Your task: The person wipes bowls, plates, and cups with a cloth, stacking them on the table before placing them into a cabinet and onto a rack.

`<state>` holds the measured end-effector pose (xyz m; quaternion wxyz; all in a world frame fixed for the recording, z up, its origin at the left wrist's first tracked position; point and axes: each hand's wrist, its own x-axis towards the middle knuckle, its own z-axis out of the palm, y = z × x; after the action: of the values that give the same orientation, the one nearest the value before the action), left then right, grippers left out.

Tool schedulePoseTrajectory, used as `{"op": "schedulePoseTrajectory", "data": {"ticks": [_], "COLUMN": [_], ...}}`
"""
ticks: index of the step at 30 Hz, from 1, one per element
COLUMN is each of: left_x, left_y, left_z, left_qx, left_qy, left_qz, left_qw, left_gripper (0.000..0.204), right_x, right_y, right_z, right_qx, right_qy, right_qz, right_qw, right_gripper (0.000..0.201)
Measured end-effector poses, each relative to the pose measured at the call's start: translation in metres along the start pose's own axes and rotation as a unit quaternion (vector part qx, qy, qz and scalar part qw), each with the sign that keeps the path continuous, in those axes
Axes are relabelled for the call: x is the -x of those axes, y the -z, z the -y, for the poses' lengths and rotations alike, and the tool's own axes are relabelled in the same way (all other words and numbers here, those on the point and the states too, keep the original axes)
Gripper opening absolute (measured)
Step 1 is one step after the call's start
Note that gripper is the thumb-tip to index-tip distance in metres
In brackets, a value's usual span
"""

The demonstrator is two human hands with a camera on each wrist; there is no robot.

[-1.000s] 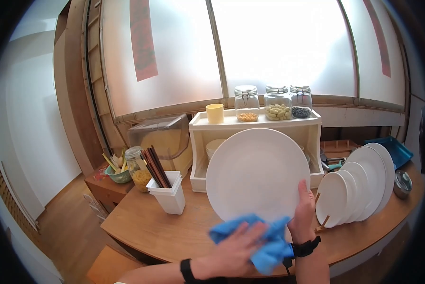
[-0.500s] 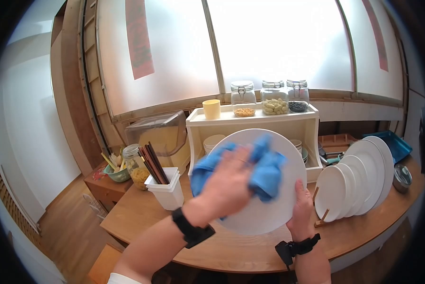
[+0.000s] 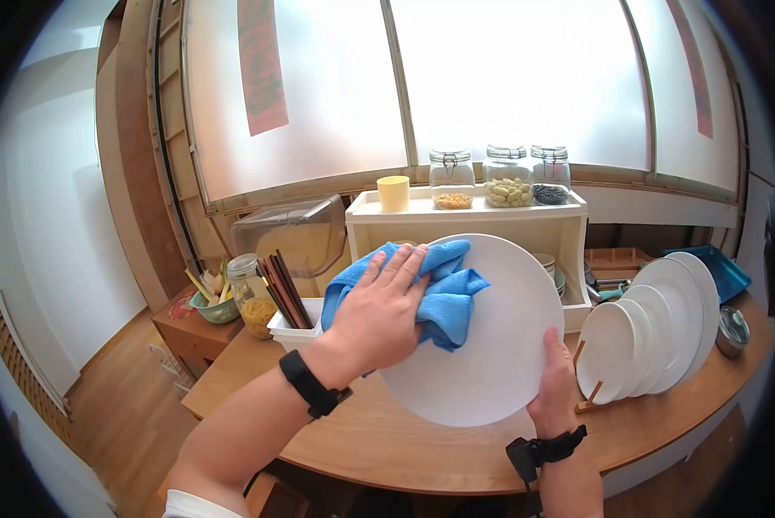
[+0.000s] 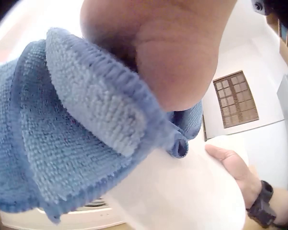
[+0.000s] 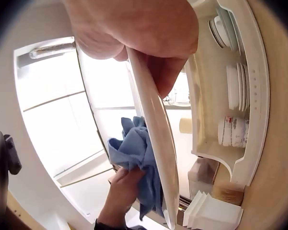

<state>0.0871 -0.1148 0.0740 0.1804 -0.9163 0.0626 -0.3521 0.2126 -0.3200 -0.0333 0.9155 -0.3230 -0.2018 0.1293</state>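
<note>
A large white plate (image 3: 499, 345) is held up over the table, its face turned toward me. My right hand (image 3: 553, 384) grips it by the right edge, thumb on the face and fingers behind, as the right wrist view shows from the side. My left hand (image 3: 379, 311) presses a crumpled blue cloth (image 3: 448, 306) against the plate's upper left, fingers laid nearly straight over it. In the left wrist view the terry cloth (image 4: 72, 124) bunches under the palm. The left thumb is hidden.
On the right, several white plates (image 3: 607, 358) stand in a wooden rack (image 3: 588, 404). Behind is a white shelf (image 3: 474, 226) bearing glass jars (image 3: 508, 180) and a yellow cup (image 3: 393, 194). Chopsticks (image 3: 288, 293) stand in a white holder (image 3: 285, 333) near my left forearm.
My left hand has swept the blue cloth from the plate's lower edge up and leftward over its face. The right hand keeps its grip, and the plate stays nearly in place.
</note>
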Motion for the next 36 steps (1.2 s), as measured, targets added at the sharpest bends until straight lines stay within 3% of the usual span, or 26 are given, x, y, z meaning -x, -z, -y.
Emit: {"op": "schedulePoseTrajectory", "data": {"ticks": [3, 7, 9, 11, 13, 15, 16, 18, 20, 21, 24, 28, 29, 30, 31, 32, 33, 35, 36], "left_x": [0.001, 0.048, 0.055, 0.042, 0.036, 0.025, 0.030, 0.052, 0.086, 0.103, 0.143, 0.152, 0.153, 0.153, 0.148, 0.128, 0.107, 0.082, 0.069], "left_y": [-0.005, -0.020, -0.021, -0.013, -0.005, -0.004, -0.012, -0.034, -0.054, -0.061, -0.085, -0.076, -0.075, -0.073, -0.074, -0.071, -0.068, -0.057, -0.054], "left_z": [-0.027, -0.097, -0.086, -0.047, -0.018, 0.007, 0.011, 0.007, -0.027, -0.044, -0.088, -0.129, -0.133, -0.135, -0.132, -0.124, -0.114, -0.077, -0.059], "left_qx": [0.085, 0.219, 0.246, 0.166, 0.110, 0.169, 0.171, 0.405, 0.558, 0.508, 0.535, 0.542, 0.393, 0.219, 0.220, 0.582, 0.813, 0.848, 0.860], "left_qy": [-0.048, -0.220, -0.190, -0.154, -0.064, 0.019, 0.009, 0.132, 0.265, 0.277, 0.422, 0.431, 0.290, 0.128, 0.130, 0.338, 0.467, 0.389, 0.373], "left_qz": [0.031, 0.138, 0.129, 0.114, 0.064, 0.002, 0.010, -0.049, -0.111, -0.149, -0.157, -0.110, -0.072, -0.029, -0.028, -0.049, -0.059, -0.103, -0.129], "left_qw": [0.995, 0.940, 0.942, 0.968, 0.990, 0.985, 0.985, 0.903, 0.778, 0.802, 0.715, 0.713, 0.869, 0.967, 0.966, 0.738, 0.343, 0.346, 0.325], "left_gripper": [0.049, 0.045, 0.044, 0.044, 0.046, 0.036, 0.036, 0.029, 0.028, 0.030, 0.034, 0.038, 0.037, 0.038, 0.038, 0.038, 0.039, 0.041, 0.042], "right_x": [0.001, -0.008, -0.007, -0.009, -0.010, -0.008, -0.008, -0.008, -0.007, -0.008, -0.003, -0.002, -0.003, -0.002, 0.000, 0.000, 0.000, 0.003, 0.004], "right_y": [-0.001, 0.018, 0.013, 0.014, 0.014, 0.013, 0.014, 0.017, 0.019, 0.019, 0.010, 0.010, 0.012, 0.012, 0.012, 0.011, 0.010, 0.007, 0.006], "right_z": [0.001, 0.000, 0.005, 0.003, 0.002, 0.003, 0.002, 0.001, 0.002, 0.002, 0.002, -0.014, -0.020, -0.024, -0.026, -0.027, -0.027, -0.025, -0.023], "right_qx": [-0.010, 0.022, -0.031, -0.043, -0.061, -0.057, -0.063, -0.059, -0.066, -0.070, -0.079, -0.094, -0.119, -0.143, -0.142, -0.146, -0.152, -0.134, -0.118], "right_qy": [0.000, 0.009, 0.019, 0.030, 0.040, 0.022, 0.024, -0.001, -0.003, -0.013, -0.025, -0.061, -0.084, -0.106, -0.108, -0.129, -0.148, -0.143, -0.138], "right_qz": [0.019, 0.016, 0.018, 0.000, -0.018, -0.004, -0.016, -0.004, -0.007, 0.003, 0.013, -0.004, 0.007, 0.018, 0.017, 0.043, 0.069, 0.083, 0.098], "right_qw": [1.000, 1.000, 0.999, 0.999, 0.997, 0.998, 0.998, 0.998, 0.998, 0.997, 0.996, 0.994, 0.989, 0.984, 0.984, 0.980, 0.975, 0.977, 0.978], "right_gripper": [0.040, 0.041, 0.040, 0.040, 0.039, 0.039, 0.039, 0.039, 0.039, 0.040, 0.043, 0.044, 0.045, 0.046, 0.046, 0.047, 0.049, 0.050, 0.051]}}
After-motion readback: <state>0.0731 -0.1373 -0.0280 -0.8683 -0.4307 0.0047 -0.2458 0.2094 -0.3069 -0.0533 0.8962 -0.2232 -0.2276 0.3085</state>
